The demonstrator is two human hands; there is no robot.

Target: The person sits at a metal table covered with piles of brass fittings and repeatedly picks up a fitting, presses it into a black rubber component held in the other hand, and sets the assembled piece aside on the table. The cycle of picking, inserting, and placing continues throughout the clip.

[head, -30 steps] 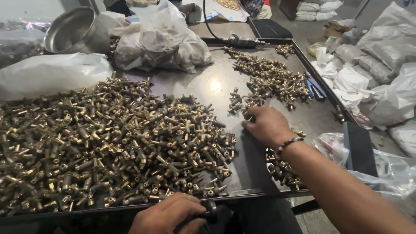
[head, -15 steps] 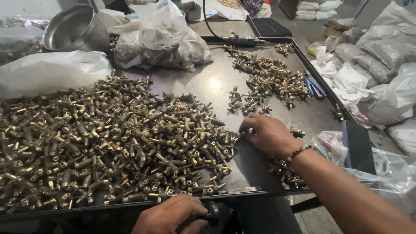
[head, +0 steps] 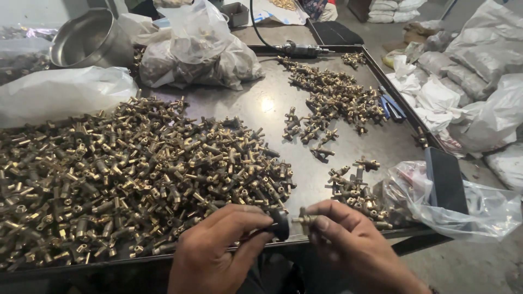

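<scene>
- Two hands of mine in view, both low at the near edge of the tray (head: 381,76).
- My right hand (head: 354,247) is pinched shut on one brass fitting (head: 305,220) — thumb and forefinger clamped round its stem, the other fingers curled under.
- My left hand (head: 218,250) is closed around a black tool (head: 280,224); its round dark tip sits just beside the fitting's end, and I cannot tell whether they touch.
- Left of and beyond my left hand: one big heap (head: 125,174) of brass fittings, far too many to count.
- Just beyond my right hand: a small cluster (head: 354,188) of maybe a dozen fittings, and farther out a second, middling pile (head: 338,95) — dozens there.
- Right of my right hand: one clear bag (head: 463,207) with one flat black block (head: 445,179) lying against it.
- Far beyond my left hand: one steel pot (head: 90,41), one white bag (head: 60,92) and a clump of clear bags (head: 201,51).
- Far ahead at the tray's back edge: one air tool (head: 299,50) with its hose.
</scene>
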